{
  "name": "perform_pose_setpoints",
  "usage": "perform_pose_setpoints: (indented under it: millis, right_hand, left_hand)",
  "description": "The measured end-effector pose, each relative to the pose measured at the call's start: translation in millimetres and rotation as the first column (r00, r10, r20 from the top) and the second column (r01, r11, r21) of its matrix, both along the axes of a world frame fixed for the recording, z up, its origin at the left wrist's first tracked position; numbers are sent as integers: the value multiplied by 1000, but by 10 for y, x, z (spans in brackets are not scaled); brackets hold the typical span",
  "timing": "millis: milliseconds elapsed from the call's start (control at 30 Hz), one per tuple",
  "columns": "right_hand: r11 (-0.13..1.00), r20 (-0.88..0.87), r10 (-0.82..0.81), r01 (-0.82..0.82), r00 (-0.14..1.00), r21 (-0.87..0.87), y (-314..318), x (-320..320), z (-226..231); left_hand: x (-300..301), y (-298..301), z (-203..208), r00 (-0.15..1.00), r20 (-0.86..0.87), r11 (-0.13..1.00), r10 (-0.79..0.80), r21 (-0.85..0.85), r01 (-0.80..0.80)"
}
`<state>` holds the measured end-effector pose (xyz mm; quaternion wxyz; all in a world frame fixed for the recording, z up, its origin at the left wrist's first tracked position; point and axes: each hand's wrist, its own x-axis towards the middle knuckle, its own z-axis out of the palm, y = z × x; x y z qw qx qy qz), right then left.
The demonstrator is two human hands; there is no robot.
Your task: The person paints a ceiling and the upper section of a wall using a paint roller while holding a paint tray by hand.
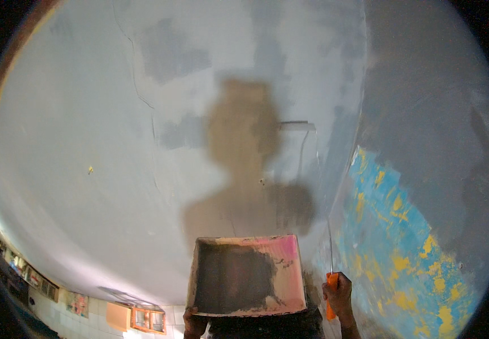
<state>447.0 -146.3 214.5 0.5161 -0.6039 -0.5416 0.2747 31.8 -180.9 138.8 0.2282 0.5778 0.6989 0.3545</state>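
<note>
My left hand (pixel 195 323) grips the lower left corner of a paint tray (pixel 302 282), its fingers closed on the rim. The tray is tilted toward me, with dark grey paint over its left and middle and pinkish, beige stains on the right. To the right of the tray, my right hand (pixel 342 296) is wrapped round the orange handle of a paint roller (pixel 332 279). A thin metal rod rises from that handle toward the wall. The roller's head cannot be made out against the grey.
Ahead stands a light grey wall (pixel 86 113) with darker patches, thin cracks and my shadow. It meets a right-hand wall (pixel 425 96), dark grey above, blue with yellow blotches (pixel 400 248) below. A wooden-framed window-like unit (pixel 148 320) and white tiles lie at lower left.
</note>
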Motion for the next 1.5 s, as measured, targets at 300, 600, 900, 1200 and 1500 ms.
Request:
perform_pose_setpoints:
  millis: [300,600,900,1200,1500]
  right_hand:
    - [996,41,-86,86,995,2,-134,-226,-19]
    - [953,-74,-237,217,969,-212,-535,-123,-409]
    - [863,-156,-388,299,908,-406,-807,-113,-349]
    - [869,44,-425,421,904,-259,-933,-78,-933]
    - [877,12,-479,479,878,-45,-593,29,-907]
  left_hand:
    - [24,13,64,627,770,988,-120,152,3]
    - [-87,192,-112,575,811,991,-110,132,3]
    - [338,443,471,145,989,998,41,-33,-58]
    - [255,461,340,255,963,996,85,-74,-55]
    - [148,561,75,72,997,998,41,-38,-45]
